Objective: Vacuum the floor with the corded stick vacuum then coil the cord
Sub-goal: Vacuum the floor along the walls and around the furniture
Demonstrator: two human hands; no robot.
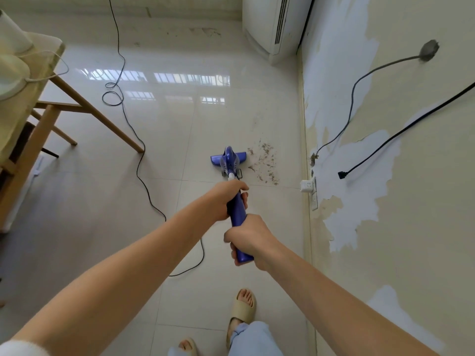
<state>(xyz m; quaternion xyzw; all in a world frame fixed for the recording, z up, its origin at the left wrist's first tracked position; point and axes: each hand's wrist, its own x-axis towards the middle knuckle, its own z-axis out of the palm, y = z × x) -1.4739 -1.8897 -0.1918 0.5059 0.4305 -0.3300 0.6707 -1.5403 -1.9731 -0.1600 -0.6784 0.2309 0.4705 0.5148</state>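
Both my hands grip the blue handle (237, 214) of the stick vacuum. My left hand (226, 200) is the one nearer the vacuum head, its fingers (244, 197) curled fully round the handle just below the white joint. My right hand (248, 238) holds the handle's near end, fingers wrapped tight round it, thumb on top.

The vacuum head (228, 160) is the reference point. It lies flat on the pale tiled floor (180, 214), its wide nozzle pointing away from me. Just right of the head lies a patch of brown dirt (264, 163), its nearest specks almost touching the nozzle's right tip. Further right stands the peeling wall (385, 176), with a white plug adapter (308, 186) in a low socket near the floor and two dark cables (359, 80) hanging on the wall above it.

The black cord (144, 163) runs over the floor left of the head: it comes down from the far wall, forms small loops well beyond the head, passes a wooden leg (102, 116) and curves under my left forearm. Left of the head, well apart, is a tabletop (38, 73). Beyond the head, to the right, stands a white air conditioner (272, 24). Nearer than the head are my feet in beige slippers (243, 312).
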